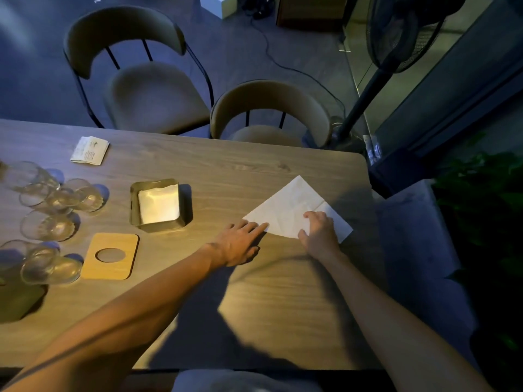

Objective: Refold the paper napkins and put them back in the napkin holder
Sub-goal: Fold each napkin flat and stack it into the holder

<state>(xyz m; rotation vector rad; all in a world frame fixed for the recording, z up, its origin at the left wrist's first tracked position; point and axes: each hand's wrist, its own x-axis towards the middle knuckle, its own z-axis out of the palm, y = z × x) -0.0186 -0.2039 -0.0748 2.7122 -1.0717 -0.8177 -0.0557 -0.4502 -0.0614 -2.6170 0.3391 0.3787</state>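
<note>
A white paper napkin (pixel 291 206) lies spread flat on the wooden table (pixel 215 165), near its right edge, with creases across it. My left hand (pixel 240 241) rests flat with its fingertips on the napkin's near-left corner. My right hand (pixel 321 232) presses down on the napkin's near-right part, fingers curled over the paper. The square metal napkin holder (pixel 135 205) stands to the left of the napkin and holds folded white napkins (pixel 159 205). Its wooden lid (pixel 111 271) with a round hole lies on the table in front of it.
Several clear glasses (pixel 53 210) lie and stand at the table's left side. A printed folded paper (pixel 90 150) sits at the far left. Two chairs (pixel 268 114) stand beyond the far edge, and a standing fan (pixel 402 32) is at the right.
</note>
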